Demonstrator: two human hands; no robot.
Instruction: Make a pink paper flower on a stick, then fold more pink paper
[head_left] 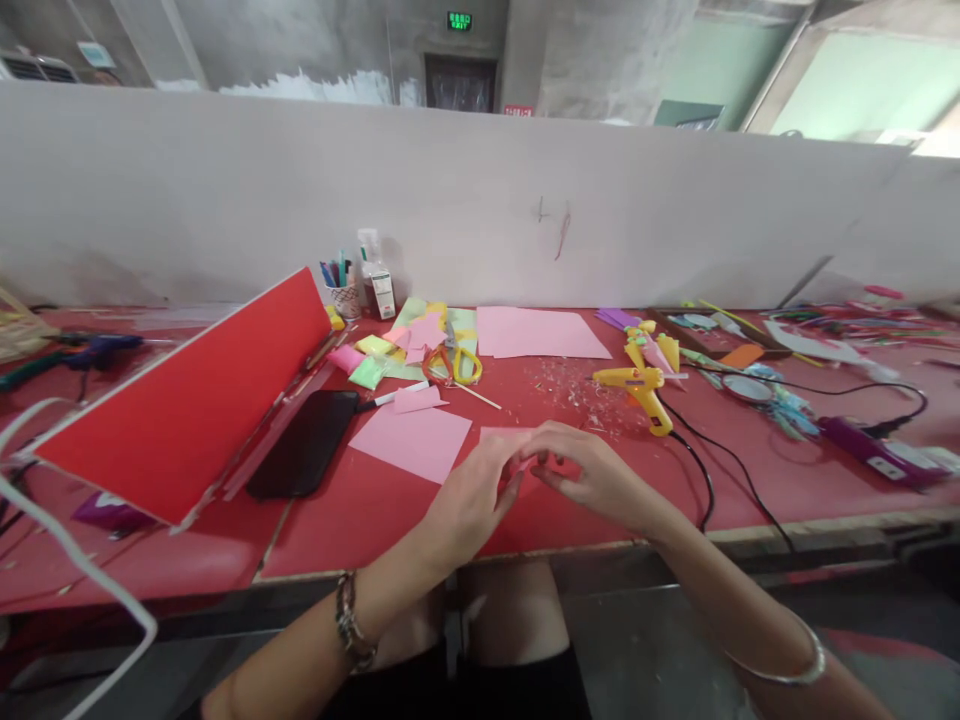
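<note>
A piece of pink paper is between my two hands near the table's front edge, and their fingers cover most of it. My left hand has its fingers bent and closed on the paper's left side. Facing it, my right hand pinches the other side with curled fingers. Just left of them a pink paper sheet lies flat. At its top edge are a curled pink paper piece and a marker. A yellow glue gun lies to the right.
Left are a black phone and a tilted red board. Yellow-handled scissors, clay packets, stacked pink sheets, a pen cup and a bottle stand or lie behind. Cables and a purple power strip lie right.
</note>
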